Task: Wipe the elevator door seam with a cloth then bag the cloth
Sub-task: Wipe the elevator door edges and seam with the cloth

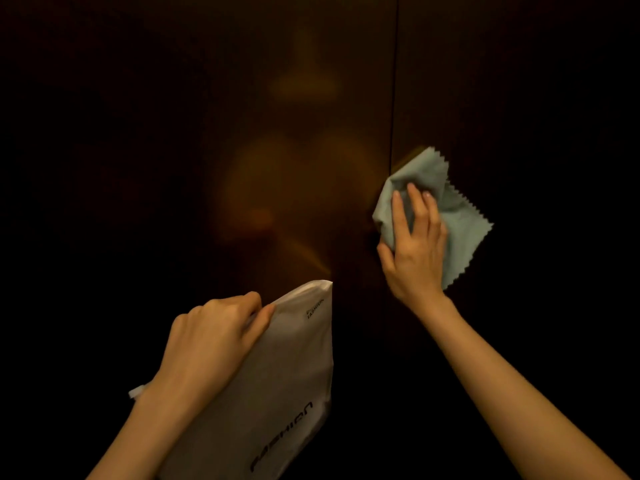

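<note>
Pale green cloth (453, 216) with zigzag edges is pressed flat against the dark elevator door (519, 98), right on the seam (394, 81) – the right hand (415, 247) has its fingers spread fairly straight over it, thumb hooked under the cloth's left edge. Lower down, the left hand (214, 334) pinches the top edge of a white bag (284, 375) with "FASHION" printed on it – fingers curled, thumb on the front. Bag hangs tilted, apart from the cloth. Pretty dim lighting overall.
</note>
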`<state>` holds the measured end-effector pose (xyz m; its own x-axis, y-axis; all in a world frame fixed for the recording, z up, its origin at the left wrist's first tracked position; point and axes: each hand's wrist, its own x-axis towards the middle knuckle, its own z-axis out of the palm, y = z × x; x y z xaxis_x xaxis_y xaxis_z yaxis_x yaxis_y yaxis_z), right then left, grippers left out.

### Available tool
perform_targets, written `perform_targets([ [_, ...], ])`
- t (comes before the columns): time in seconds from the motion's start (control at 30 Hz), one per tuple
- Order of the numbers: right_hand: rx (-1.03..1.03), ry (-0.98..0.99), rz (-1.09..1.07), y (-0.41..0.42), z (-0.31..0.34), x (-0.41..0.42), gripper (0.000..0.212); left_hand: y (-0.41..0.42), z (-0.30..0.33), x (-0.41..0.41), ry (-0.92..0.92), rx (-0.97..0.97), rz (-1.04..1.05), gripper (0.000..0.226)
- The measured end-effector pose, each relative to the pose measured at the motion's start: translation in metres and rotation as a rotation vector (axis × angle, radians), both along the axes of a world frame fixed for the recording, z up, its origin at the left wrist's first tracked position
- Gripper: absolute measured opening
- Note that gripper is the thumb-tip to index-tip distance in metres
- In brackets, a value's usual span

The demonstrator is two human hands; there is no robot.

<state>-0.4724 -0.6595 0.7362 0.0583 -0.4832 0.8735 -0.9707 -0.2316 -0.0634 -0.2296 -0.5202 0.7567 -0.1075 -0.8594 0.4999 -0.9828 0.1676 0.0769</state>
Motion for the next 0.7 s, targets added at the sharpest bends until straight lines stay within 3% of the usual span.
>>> perform_targets([
  [0.27,-0.088,0.04,-0.026,-0.012,0.011,0.013,0.071,-0.005,0.005,0.003,0.048,-0.067,-0.022,0.036],
  [0.5,-0.211,0.009,-0.001,-0.017,0.121,0.022,0.068,-0.029,0.037,0.006,-0.068,-0.16,-0.073,0.036],
  [0.7,-0.272,0.098,-0.063,-0.023,0.107,0.012,0.068,-0.031,0.06,0.007,-0.111,-0.24,-0.079,0.035],
])
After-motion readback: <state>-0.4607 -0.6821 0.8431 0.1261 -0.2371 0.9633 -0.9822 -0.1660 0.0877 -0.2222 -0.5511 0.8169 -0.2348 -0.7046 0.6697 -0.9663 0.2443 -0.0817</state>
